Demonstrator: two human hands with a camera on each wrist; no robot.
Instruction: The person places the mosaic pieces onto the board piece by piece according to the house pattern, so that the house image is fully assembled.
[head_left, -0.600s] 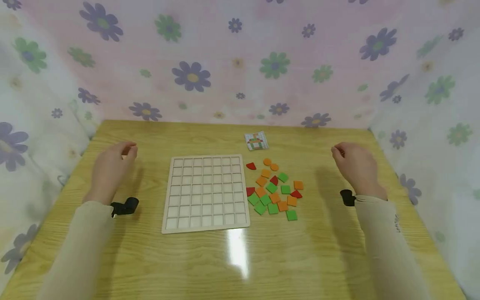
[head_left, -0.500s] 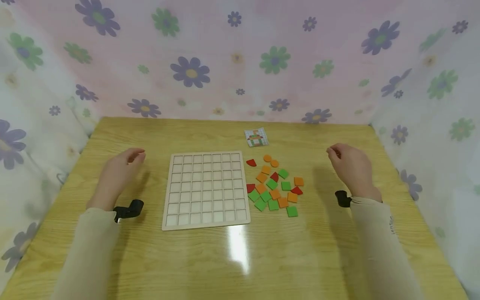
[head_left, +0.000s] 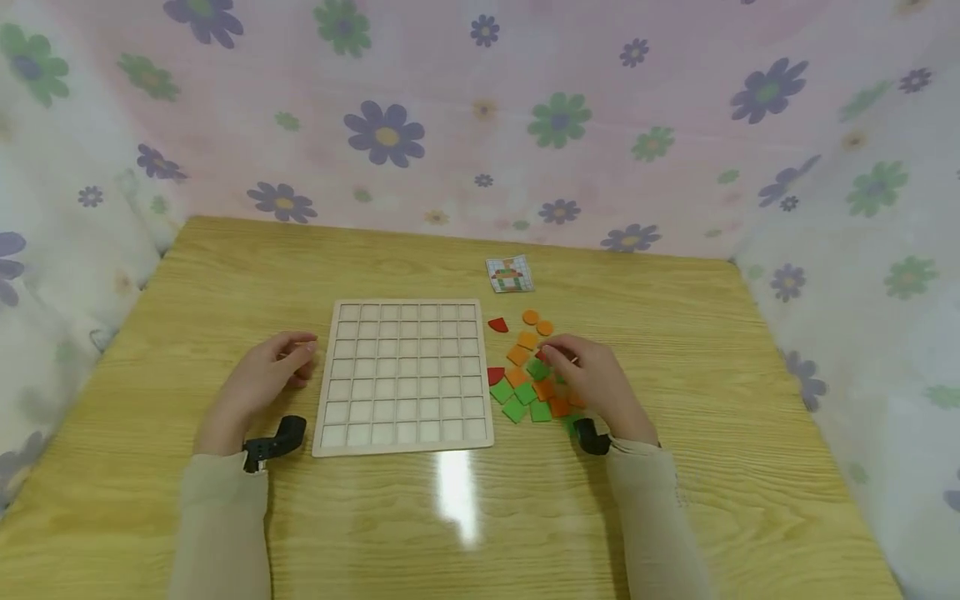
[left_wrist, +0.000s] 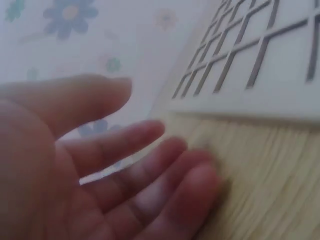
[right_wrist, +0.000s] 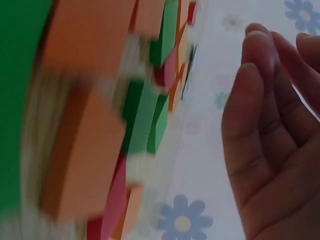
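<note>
All the tiles (head_left: 541, 411) in view lie on the desk (head_left: 375, 525), right of the board (head_left: 407, 367), whose cells hold none — so the work looks barely begun, most of it left. The right hand (head_left: 596, 379) hovers over them, fingers loosely bent and pinching nothing; the left hand (head_left: 258, 375) (equally unladen) hangs beside the board's left edge, fingers slightly spread.

We can pass along the yellow wood-grain table (head_left: 360, 525) on the near side of the pale, square wooden grid board (head_left: 407, 367). To its right, flat green, orange and red tiles (head_left: 524, 393) obstruct us, with the person's bare right hand (head_left: 597, 379) over them.
</note>
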